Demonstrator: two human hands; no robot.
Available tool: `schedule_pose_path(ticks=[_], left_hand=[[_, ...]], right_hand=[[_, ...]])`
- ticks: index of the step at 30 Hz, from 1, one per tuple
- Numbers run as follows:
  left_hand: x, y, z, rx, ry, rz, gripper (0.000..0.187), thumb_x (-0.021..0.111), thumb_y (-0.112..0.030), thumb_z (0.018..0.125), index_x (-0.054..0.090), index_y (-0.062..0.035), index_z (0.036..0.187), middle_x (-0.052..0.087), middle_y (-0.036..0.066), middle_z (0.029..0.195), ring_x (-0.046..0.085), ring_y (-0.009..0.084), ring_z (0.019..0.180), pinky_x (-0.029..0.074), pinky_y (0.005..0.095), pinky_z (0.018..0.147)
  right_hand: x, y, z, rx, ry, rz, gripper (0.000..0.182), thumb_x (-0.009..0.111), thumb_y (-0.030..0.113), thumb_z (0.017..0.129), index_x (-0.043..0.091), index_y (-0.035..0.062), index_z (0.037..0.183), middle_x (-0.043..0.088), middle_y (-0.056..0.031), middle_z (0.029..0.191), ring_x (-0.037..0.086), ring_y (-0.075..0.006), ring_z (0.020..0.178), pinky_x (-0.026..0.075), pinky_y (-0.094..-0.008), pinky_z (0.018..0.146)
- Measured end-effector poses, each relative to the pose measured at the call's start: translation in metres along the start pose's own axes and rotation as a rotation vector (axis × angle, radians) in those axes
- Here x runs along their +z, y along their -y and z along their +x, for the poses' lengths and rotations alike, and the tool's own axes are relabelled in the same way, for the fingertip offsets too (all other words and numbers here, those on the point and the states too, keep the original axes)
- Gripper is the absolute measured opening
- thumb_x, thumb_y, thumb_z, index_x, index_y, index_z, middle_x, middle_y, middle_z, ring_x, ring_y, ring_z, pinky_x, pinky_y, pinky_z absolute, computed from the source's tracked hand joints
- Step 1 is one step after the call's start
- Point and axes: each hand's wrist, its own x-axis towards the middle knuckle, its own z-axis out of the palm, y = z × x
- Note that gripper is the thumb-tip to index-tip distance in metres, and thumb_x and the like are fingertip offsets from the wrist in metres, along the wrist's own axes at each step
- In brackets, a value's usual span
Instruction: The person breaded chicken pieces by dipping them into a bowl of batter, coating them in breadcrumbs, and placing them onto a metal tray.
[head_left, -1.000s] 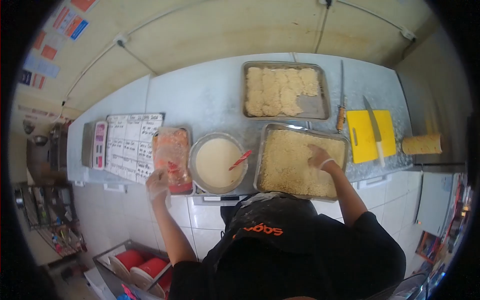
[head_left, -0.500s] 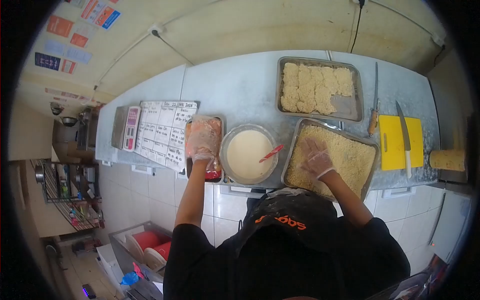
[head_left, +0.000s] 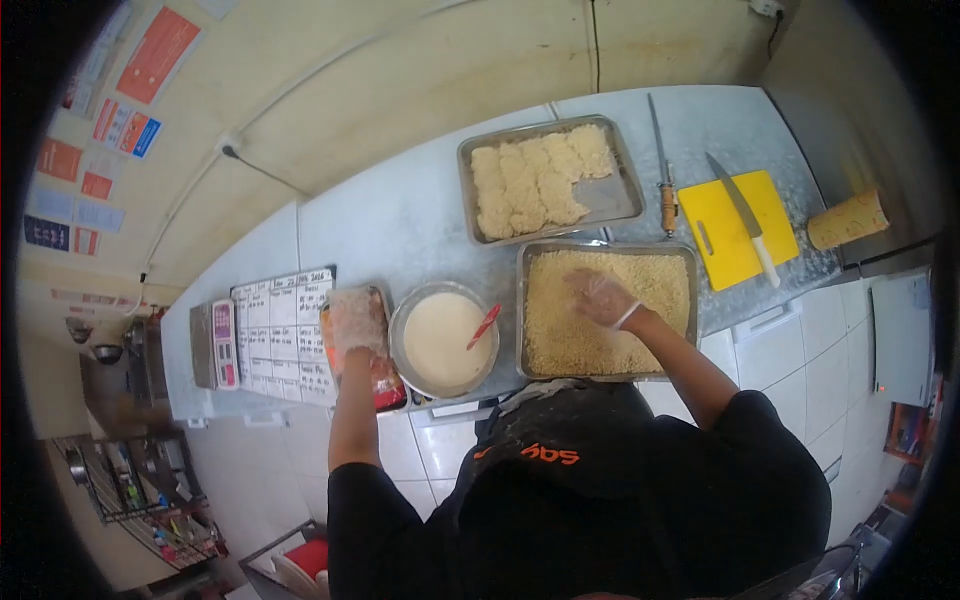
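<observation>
My left hand (head_left: 362,362), in a clear glove, reaches over a tray of raw meat (head_left: 385,381) lined with plastic; its fingers are hard to make out against a clear wrap (head_left: 355,315). Right beside that tray stands a metal bowl of pale batter (head_left: 445,340) with a red-handled utensil (head_left: 483,328) in it. My right hand (head_left: 603,299), also gloved, lies on the crumbs with its fingers spread, in a tray of breadcrumbs (head_left: 560,335). Behind it, another tray (head_left: 610,205) holds several crumbed pieces (head_left: 535,180).
A scale (head_left: 222,345) and a whiteboard chart (head_left: 285,335) are at the left. To the right are a sharpening steel (head_left: 668,200), a yellow cutting board (head_left: 715,230) with a knife (head_left: 737,200) on it, and a patterned cylinder (head_left: 848,219).
The whole view has turned and shifted, so the table appears tilted. My right hand has moved slightly over the crumbs, while my left hand remains at the meat tray.
</observation>
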Motion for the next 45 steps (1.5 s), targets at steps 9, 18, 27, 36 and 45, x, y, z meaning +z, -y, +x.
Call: schedule_pose_path(ticks=[9, 18, 27, 36, 45], left_hand=[[-0.009, -0.002, 0.007, 0.052, 0.111, 0.037, 0.042, 0.060, -0.028, 0.090, 0.060, -0.0087, 0.127, 0.060, 0.016, 0.128, 0.055, 0.0320, 0.122, 0.041, 0.0420, 0.103], [0.056, 0.025, -0.040, -0.143, 0.099, -0.367, 0.040, 0.065, -0.027, 0.087, 0.062, -0.0057, 0.121, 0.064, 0.017, 0.113, 0.060, 0.0325, 0.110, 0.047, 0.0428, 0.094], [0.056, 0.038, -0.110, -0.659, 0.060, -1.638, 0.038, 0.069, -0.029, 0.087, 0.062, -0.0030, 0.115, 0.069, 0.018, 0.094, 0.067, 0.0307, 0.095, 0.053, 0.0419, 0.081], [-0.019, 0.043, -0.154, -0.435, -0.100, -1.431, 0.033, 0.061, -0.035, 0.095, 0.062, -0.0085, 0.116, 0.065, 0.008, 0.098, 0.063, 0.0189, 0.092, 0.053, 0.0327, 0.072], [-0.079, -0.073, -0.120, -0.274, -0.031, -1.184, 0.027, 0.069, -0.024, 0.086, 0.070, -0.0045, 0.104, 0.071, 0.008, 0.091, 0.067, 0.0222, 0.083, 0.052, 0.0350, 0.078]], right_hand=[[-0.011, 0.001, 0.054, 0.180, 0.685, 0.297, 0.071, 0.080, 0.042, 0.071, 0.061, -0.0035, 0.122, 0.067, -0.0209, 0.114, 0.064, -0.0345, 0.102, 0.050, -0.0451, 0.083], [-0.076, 0.083, 0.010, -0.065, 0.240, -0.169, 0.054, 0.072, 0.026, 0.078, 0.056, 0.0014, 0.124, 0.066, -0.0185, 0.099, 0.065, -0.0349, 0.093, 0.052, -0.0461, 0.076], [-0.009, 0.036, -0.093, -0.259, -0.120, -0.391, 0.034, 0.050, 0.019, 0.093, 0.060, 0.0225, 0.125, 0.064, -0.0023, 0.120, 0.058, -0.0222, 0.115, 0.049, -0.0423, 0.083], [-0.021, 0.019, -0.119, 0.538, -0.301, -0.149, 0.055, 0.072, 0.029, 0.075, 0.061, 0.0116, 0.127, 0.060, -0.0178, 0.128, 0.053, -0.0360, 0.123, 0.044, -0.0448, 0.103], [-0.064, 0.031, -0.036, 0.366, 0.011, 0.342, 0.058, 0.069, 0.029, 0.077, 0.058, -0.0015, 0.124, 0.063, -0.0296, 0.116, 0.060, -0.0410, 0.114, 0.047, -0.0424, 0.099]])
